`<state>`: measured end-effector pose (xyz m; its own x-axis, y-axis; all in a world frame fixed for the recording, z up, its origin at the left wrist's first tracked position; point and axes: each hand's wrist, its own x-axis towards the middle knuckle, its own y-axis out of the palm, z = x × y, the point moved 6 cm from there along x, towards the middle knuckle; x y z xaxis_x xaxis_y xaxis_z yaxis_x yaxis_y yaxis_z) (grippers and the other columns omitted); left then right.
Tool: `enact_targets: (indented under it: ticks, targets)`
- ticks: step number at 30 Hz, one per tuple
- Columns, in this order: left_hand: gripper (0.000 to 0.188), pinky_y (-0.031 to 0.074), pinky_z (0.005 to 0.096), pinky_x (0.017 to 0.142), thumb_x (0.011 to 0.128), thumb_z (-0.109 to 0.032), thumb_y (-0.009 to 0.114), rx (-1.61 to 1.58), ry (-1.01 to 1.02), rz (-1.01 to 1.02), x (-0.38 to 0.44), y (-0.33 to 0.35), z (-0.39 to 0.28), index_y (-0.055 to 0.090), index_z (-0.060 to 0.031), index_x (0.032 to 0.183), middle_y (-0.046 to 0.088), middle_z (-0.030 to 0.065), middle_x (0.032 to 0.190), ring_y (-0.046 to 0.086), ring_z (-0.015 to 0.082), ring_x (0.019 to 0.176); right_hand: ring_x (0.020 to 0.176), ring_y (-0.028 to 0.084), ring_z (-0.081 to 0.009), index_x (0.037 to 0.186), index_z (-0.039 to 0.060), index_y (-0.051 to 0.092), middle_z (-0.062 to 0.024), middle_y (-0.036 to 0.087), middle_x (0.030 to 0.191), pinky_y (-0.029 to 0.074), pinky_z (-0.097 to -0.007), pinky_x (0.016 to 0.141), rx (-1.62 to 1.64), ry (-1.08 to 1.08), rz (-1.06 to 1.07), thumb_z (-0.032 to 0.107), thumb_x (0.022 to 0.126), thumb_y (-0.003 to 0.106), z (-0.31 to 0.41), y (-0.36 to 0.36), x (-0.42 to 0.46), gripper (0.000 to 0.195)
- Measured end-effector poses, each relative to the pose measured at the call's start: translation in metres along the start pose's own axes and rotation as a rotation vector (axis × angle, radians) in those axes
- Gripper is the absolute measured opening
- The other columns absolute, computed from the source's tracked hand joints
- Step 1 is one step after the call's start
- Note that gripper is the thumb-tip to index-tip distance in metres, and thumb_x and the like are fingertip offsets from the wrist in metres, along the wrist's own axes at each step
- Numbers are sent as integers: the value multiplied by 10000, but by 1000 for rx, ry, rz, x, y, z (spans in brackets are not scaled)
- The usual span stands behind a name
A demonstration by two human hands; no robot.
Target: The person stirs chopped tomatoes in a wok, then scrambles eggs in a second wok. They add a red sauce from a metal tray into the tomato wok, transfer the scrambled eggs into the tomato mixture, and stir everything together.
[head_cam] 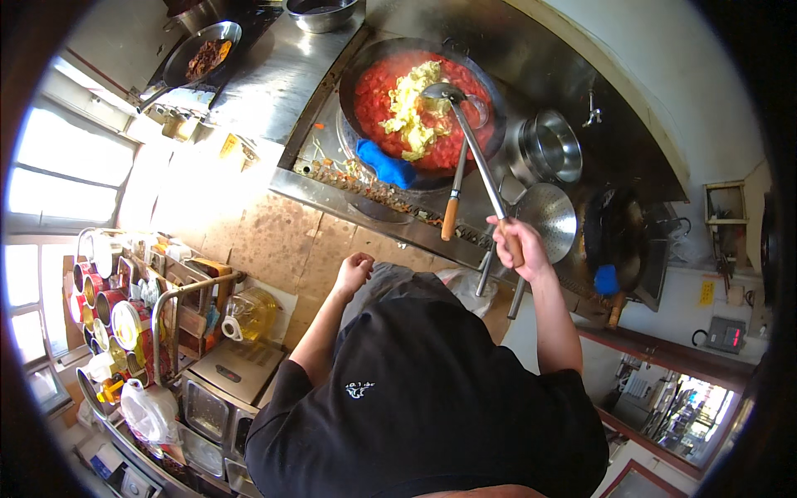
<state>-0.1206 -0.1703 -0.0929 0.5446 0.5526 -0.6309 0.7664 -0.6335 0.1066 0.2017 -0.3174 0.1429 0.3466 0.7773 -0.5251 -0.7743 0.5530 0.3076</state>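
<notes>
My right hand (522,248) grips the wooden handle of a long steel ladle (476,140). Its bowl is over a large wok (502,118) full of chopped red tomato (373,96) with a heap of yellow scrambled egg (408,99) on top. Another wood-handled utensil (456,196) leans on the wok's near rim, its head partly sunk in the tomato. My left hand (356,271) is loosely curled near my body, holding nothing, away from the wok. A folded blue cloth (386,164) lies on the wok's near left rim.
Steel bowls (551,146) and a perforated strainer (547,223) sit right of the wok, beside a dark second wok (616,233) with a blue cloth. A frying pan (202,59) of dark food is at upper left. An oil jug (250,314) and a rack of tins stand at left.
</notes>
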Motion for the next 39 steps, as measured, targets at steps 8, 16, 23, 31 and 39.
enact_targets:
  ticks: [8,16,23,31,39]
  targets:
    - [179,469,259,544,930,-168,571,63,-12,-4,-7,-14,12,670,-31,991,640,44,774,593,117,629,405,397,-46,1174,-4,606,0,483,668,313,-195,344,233,28,94,344,1079,432,-12,11,-22,400]
    - [182,472,262,554,950,-163,566,47,-95,-56,-26,-21,61,667,-46,1045,633,44,790,611,133,638,449,461,-69,1053,33,631,1,521,641,318,-243,362,-111,-125,-481,395,1020,581,0,-115,-1,368]
    - [184,458,266,515,944,-146,572,37,-138,-156,-47,-11,84,669,-12,1025,641,55,763,600,132,592,736,702,-411,1000,-30,686,-232,721,891,543,-496,744,-1123,65,-1115,441,971,536,24,-349,36,495]
    - [202,466,283,500,934,-156,580,37,-199,-227,-68,40,137,671,4,1018,648,68,766,620,154,583,444,392,-39,995,-85,572,39,462,620,331,-186,367,479,73,-247,273,1049,510,46,-370,8,367]
    - [249,540,309,643,909,-206,649,390,-107,-125,-63,67,228,729,22,971,723,104,803,675,173,695,466,423,-19,1134,-92,561,47,478,662,354,-155,380,517,-83,-121,265,1058,504,98,-411,-143,369]
